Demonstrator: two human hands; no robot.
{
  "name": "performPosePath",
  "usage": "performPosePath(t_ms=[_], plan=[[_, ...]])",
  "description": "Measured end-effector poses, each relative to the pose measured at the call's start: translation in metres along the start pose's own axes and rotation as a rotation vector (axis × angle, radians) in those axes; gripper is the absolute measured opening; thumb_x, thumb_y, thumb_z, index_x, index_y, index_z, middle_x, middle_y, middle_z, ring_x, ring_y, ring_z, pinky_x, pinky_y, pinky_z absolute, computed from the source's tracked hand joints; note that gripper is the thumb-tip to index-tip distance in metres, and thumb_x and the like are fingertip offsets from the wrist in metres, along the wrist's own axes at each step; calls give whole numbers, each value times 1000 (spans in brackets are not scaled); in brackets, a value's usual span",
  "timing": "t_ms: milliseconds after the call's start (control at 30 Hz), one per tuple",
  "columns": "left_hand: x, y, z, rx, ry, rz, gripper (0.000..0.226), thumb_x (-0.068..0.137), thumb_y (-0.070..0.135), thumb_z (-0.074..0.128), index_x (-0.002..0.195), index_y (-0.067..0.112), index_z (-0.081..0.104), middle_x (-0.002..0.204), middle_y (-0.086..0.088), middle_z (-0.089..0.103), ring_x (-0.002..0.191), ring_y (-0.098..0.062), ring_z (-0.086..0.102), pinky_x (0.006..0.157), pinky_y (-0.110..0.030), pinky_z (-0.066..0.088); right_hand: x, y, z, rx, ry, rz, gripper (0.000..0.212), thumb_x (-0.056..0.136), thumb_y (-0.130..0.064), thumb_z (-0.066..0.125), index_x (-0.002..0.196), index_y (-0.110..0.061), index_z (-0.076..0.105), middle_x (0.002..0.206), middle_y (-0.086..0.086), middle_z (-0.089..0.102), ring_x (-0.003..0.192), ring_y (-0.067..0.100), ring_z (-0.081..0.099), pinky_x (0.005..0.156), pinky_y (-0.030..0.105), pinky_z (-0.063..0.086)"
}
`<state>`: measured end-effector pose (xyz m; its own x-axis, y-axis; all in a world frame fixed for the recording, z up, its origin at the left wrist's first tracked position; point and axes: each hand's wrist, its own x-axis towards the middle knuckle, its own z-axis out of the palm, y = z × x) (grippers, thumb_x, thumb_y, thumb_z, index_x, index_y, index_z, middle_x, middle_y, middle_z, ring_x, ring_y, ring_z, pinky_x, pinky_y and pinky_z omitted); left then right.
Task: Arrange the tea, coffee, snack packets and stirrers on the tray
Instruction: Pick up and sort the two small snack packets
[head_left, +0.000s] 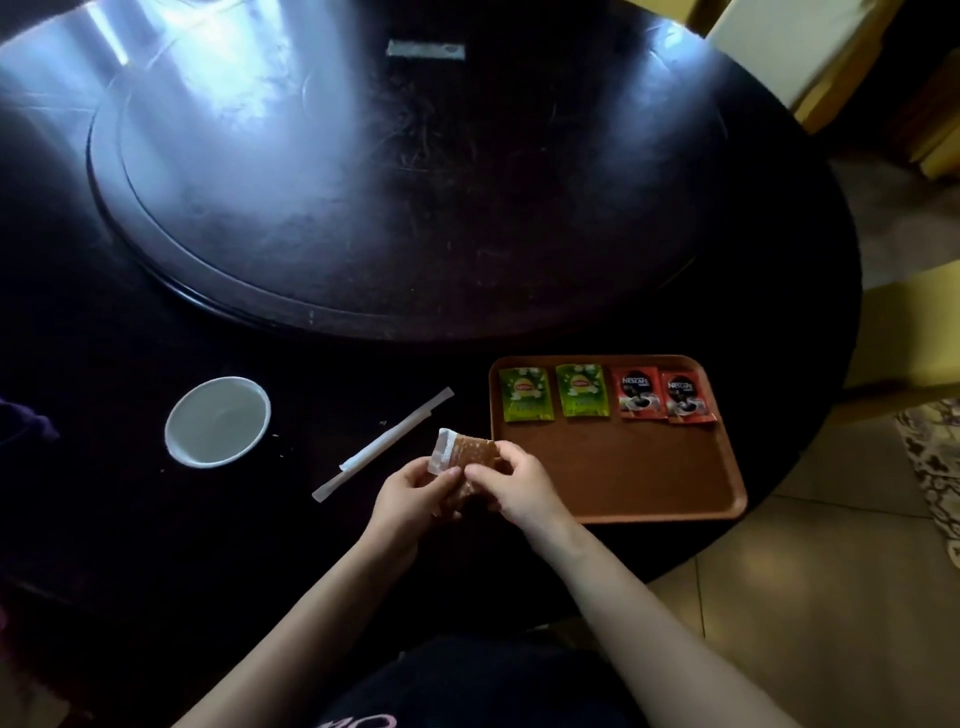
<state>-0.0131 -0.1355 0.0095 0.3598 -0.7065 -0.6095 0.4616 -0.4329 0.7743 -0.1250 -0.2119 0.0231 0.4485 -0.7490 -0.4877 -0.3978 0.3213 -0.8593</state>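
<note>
Nearest the camera, two bare forearms reach forward over a dark round table (156, 519); the left hand (410, 491) and the right hand (511, 480) meet just left of the tray, both grasping one snack packet (467, 457) between thumb and fingers; the packet is clear with a white sealed end at its upper left, brown contents showing through, and it is held above the table rather than lying on it. Just beyond the left hand lie two paper-wrapped stirrers (384, 444), set end to end along one slanted line on the table, outside the tray; farther left a white cup (218, 422) stands upright. To the right, touching the right hand's side of the scene, an orange-brown tray (623, 478) sits near the table edge, its near part bare; along its far rim lie four sachets in a row: two green tea packets (553, 397) side by side, then two red coffee packets (667, 400), the right one slightly overlapping its neighbour. Beyond all this a large dark turntable (395, 171) fills the table's middle, glaring with reflected light.
</note>
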Motion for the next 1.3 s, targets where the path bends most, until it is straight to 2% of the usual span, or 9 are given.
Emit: performPosePath(t_ms=[200,367,600,667,833,967,1067,1167,1300], plan=[[9,13,13,151,-101,38,12,81,14,65,93,14,67,80,-5,71,61,-11,65,48,-20,49,9,-14,-37,-159,5,-90,20,83,-13,64,100,-3,65,85,2,64,75,9,58,61,11,43],[20,15,19,101,-76,24,11,84,12,62,94,13,67,77,-3,70,60,-10,64,51,-22,51,14,-13,-55,-11,25,18,11,85,-1,60,94,3,59,65,5,59,39,0,56,40,10,45],[30,17,6,58,-3,-29,19,84,9,60,102,11,65,92,-9,70,79,-18,67,68,-29,54,12,8,-74,146,175,243,7,87,1,54,94,2,54,65,10,58,36,5,54,34,14,42],[30,17,6,44,21,-35,16,84,9,60,99,13,66,93,-9,70,82,-20,65,71,-31,53,13,17,-72,27,198,247,6,85,-3,58,92,-2,57,68,8,60,45,7,55,37,15,40],[26,18,6,-15,46,-77,12,84,6,59,92,13,65,90,-9,68,78,-19,64,65,-27,54,23,31,-61,-308,245,182,6,78,-12,67,80,-10,62,90,12,68,81,21,59,67,26,41],[22,18,9,-65,31,-96,13,85,0,56,90,9,63,84,-7,66,66,-13,66,53,-20,56,22,36,-56,-582,269,167,18,77,-20,68,89,-12,59,98,8,66,84,21,59,66,27,43],[22,17,12,-115,16,-105,13,84,-4,55,90,5,63,81,-9,67,56,-8,68,52,-20,56,17,35,-54,-674,271,101,27,76,-22,70,88,-15,47,105,9,58,96,26,56,80,34,46],[21,15,16,-134,-16,-120,13,83,-3,57,90,5,65,71,-5,73,58,-9,70,52,-20,56,14,23,-55,-583,304,-5,25,81,-25,65,93,-12,48,104,6,50,87,21,51,74,29,40],[19,14,30,-130,-113,-132,20,83,1,57,101,1,64,78,-8,72,65,-13,70,57,-21,56,5,5,-43,-248,50,-37,24,85,-31,61,98,-11,63,97,6,67,87,18,63,76,33,51]])
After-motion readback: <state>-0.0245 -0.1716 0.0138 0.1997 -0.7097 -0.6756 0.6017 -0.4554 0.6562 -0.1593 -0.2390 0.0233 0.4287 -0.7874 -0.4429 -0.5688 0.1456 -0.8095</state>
